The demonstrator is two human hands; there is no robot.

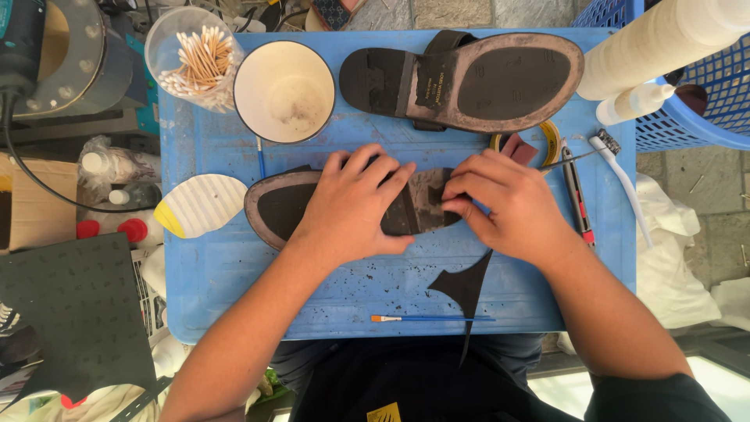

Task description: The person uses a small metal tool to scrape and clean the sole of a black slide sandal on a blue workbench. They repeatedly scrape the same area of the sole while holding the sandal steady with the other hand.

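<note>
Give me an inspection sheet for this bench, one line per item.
Surface: blue tray, speckled with dark crumbs.
Job's things: sandal sole-up under both hands; second sandal behind it.
Clutter: cotton swabs, white cup, paintbrush, black offcut, tape roll, cutter.
Grips: left hand pressing flat; right hand pinching at the heel end.
Cables: black cord at left.
Surroundings: blue basket, rags.
</note>
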